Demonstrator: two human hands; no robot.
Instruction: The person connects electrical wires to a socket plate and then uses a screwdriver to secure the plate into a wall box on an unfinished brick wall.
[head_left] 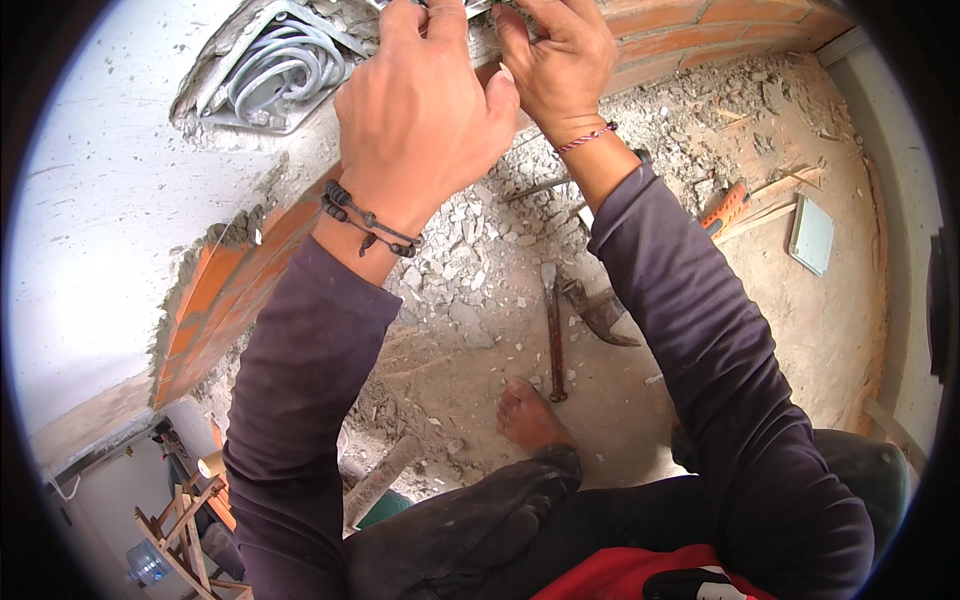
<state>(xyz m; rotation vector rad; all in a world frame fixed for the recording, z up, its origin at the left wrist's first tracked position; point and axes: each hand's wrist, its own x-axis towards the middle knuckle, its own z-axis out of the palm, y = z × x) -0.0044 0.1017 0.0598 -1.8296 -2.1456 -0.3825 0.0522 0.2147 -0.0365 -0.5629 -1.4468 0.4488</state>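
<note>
White plastered wall (110,230) fills my left side, chipped away along a slanting band where orange brick (215,290) shows through. At the top of the wall a box-shaped recess (270,70) is cut into the plaster, and grey conduits (285,65) coil inside it. Below me the floor (800,330) is bare dusty concrete, with rubble (470,270) heaped against the foot of the wall.

I see my two forearms in dark purple sleeves (300,400) rising from the lower edge. My left hand (420,110), a black bead bracelet (368,222) at its wrist, is raised to the top of the wall just right of the recess; its fingers are curled in, but I only see its back, so I cannot tell whether it grips anything. My right hand (555,65), a thin red-and-white thread (585,139) at its wrist, is close beside the left, fingers bent toward the same spot on the wall edge; what it pinches, if anything, runs out of the top of the picture.

My bare foot (530,415) rests on the floor. Just beside it lies a long dark chisel (553,340), and a trowel (600,312) lies near that. Farther right, an orange-handled tool (728,208) lies on wooden slats, and a pale square plate (812,235) lies flat, well apart from the rubble.
</note>
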